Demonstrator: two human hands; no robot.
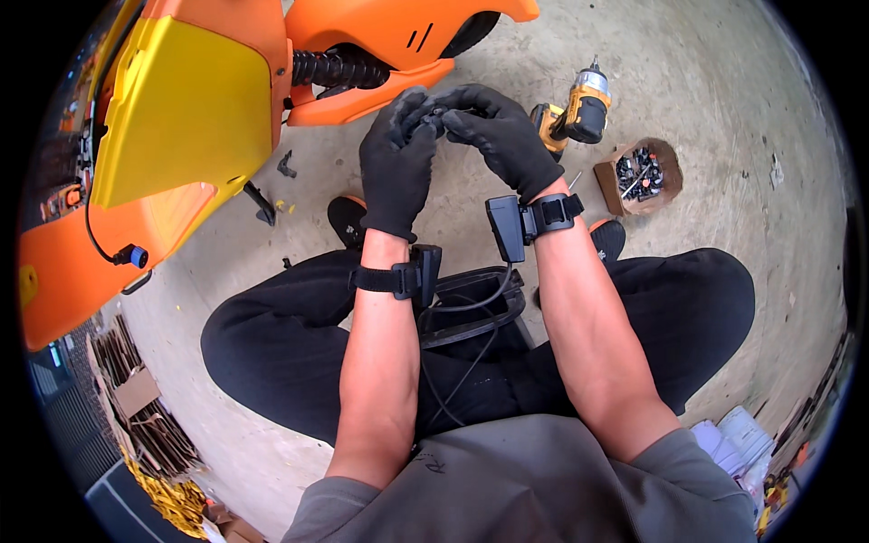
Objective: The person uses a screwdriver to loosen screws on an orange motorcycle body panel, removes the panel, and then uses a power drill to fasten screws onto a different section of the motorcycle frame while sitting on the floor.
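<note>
Both my hands wear black gloves and meet in front of me, fingertips together. My left hand [398, 163] is closed, its thumb and fingers pinching one side of a small dark part [439, 115]. From the other side my right hand [502, 136] curls its fingers over the same part. Most of that part is hidden by the gloves, so its kind does not show. Just beyond the hands stands an orange and yellow vehicle body [195, 109] with a black ribbed shock absorber [339, 69]. A yellow and black cordless drill [587, 110] is right of my right hand.
A cardboard box [672, 192] of small dark hardware sits on the concrete floor at the right. A small black bracket-like piece [286, 164] lies near the vehicle's stand [261, 204]. Between my bent legs is a black bag [480, 312] with cables. Flattened cardboard [149, 403] is stacked at lower left.
</note>
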